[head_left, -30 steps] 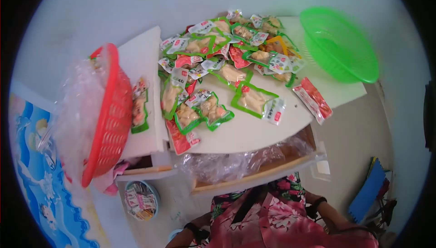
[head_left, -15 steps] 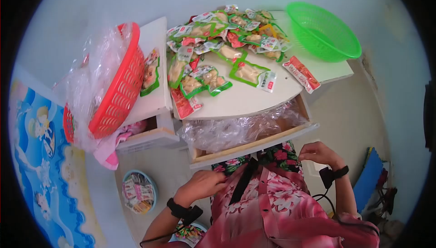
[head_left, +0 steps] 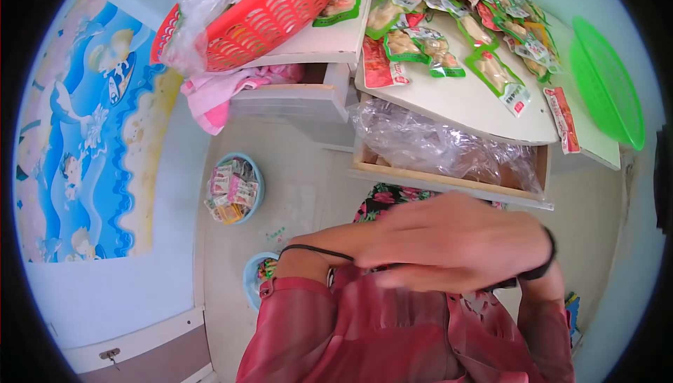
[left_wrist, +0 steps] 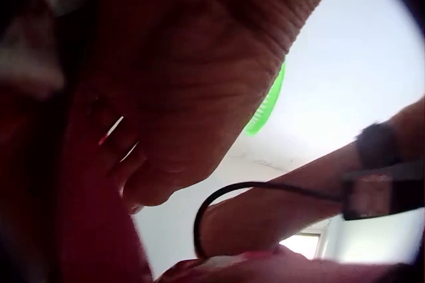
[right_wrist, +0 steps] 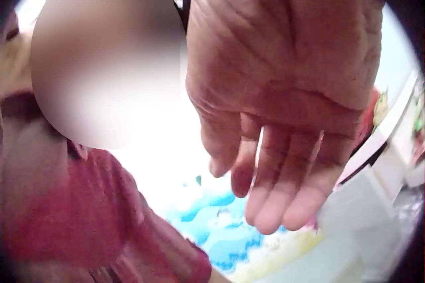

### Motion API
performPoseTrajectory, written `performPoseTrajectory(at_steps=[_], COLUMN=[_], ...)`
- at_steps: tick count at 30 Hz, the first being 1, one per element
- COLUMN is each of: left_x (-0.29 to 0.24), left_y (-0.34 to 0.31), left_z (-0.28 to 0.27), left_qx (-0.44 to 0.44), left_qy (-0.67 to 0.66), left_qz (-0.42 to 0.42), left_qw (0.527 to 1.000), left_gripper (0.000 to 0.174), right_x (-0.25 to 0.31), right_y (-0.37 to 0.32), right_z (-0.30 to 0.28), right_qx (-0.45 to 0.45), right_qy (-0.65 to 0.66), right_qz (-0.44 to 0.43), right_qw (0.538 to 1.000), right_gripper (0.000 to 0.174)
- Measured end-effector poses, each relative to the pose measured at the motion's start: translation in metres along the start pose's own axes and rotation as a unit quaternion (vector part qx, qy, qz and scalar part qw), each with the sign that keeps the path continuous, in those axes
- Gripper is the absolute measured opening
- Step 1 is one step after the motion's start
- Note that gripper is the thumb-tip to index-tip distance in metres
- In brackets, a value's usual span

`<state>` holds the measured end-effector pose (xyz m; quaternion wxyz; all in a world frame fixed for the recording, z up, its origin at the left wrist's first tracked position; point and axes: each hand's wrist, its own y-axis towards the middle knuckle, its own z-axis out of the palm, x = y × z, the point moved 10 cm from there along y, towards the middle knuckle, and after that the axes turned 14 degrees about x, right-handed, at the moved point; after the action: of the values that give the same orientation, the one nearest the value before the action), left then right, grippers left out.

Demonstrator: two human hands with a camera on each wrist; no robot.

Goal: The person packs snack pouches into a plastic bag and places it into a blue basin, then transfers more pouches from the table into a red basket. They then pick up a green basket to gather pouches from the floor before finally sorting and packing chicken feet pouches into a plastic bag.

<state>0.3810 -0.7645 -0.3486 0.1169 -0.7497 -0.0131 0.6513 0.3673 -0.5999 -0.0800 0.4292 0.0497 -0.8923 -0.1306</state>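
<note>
My right hand (head_left: 456, 239) is blurred by motion in the head view and crosses in front of my body, over the left forearm (head_left: 329, 246). The right wrist view shows that hand's palm, its fingers (right_wrist: 292, 183) nearly straight and nothing in them. Behind it, the left hand is hidden in the head view. Dark and close in the left wrist view, the left hand (left_wrist: 192, 84) has loosely bent fingers beside reddish cloth (left_wrist: 99, 230), with no object visible in it. Nearest ahead of both hands is an open drawer (head_left: 449, 183) with clear plastic bags (head_left: 434, 141).
Vacuum-packed food packets (head_left: 491, 71) cover much of the white table (head_left: 449, 103). A red basket (head_left: 273, 18) with clear plastic stands left, a green basket (head_left: 606, 85) right. On the floor are blue tubs, one (head_left: 261, 180) full of small packets. Pink cloth (head_left: 210, 103) hangs from a side drawer.
Both hands rose from low beside the body; the right one swung left across the front and the left arm bent inward. The head view tilted down and turned left. The packets stay put.
</note>
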Motion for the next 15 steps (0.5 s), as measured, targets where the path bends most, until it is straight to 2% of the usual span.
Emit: performPoseTrajectory(at_steps=[3,5,7,10,13,15], left_x=[0.025,0.037,0.046,0.056,0.065,0.074], left_y=[0.015,0.023,0.028,0.034,0.039,0.043], left_z=[0.01,0.016,0.02,0.028,0.032,0.038], left_qx=[0.013,0.018,0.019,0.013,0.005,0.001], left_qy=[-0.104,-0.168,-0.218,-0.271,-0.298,-0.306], left_qz=[0.004,0.005,0.009,0.013,0.014,0.006], left_qw=[0.994,0.986,0.976,0.962,0.955,0.952], left_gripper=[0.028,0.027,0.027,0.026,0.026,0.025], right_x=[-0.047,-0.081,-0.095,-0.103,-0.092,-0.077], right_y=[0.042,0.066,0.088,0.102,0.118,0.126], right_z=[0.06,0.109,0.143,0.182,0.218,0.24], right_qx=[0.074,0.105,0.198,0.307,0.379,0.388], right_qy=[-0.046,-0.041,-0.039,0.092,0.143,0.214], right_qz=[0.063,0.069,0.132,0.151,0.059,-0.013], right_qw=[0.994,0.991,0.97,0.935,0.912,0.897], right_gripper=[0.021,0.027,0.039,0.05,0.046,0.044])
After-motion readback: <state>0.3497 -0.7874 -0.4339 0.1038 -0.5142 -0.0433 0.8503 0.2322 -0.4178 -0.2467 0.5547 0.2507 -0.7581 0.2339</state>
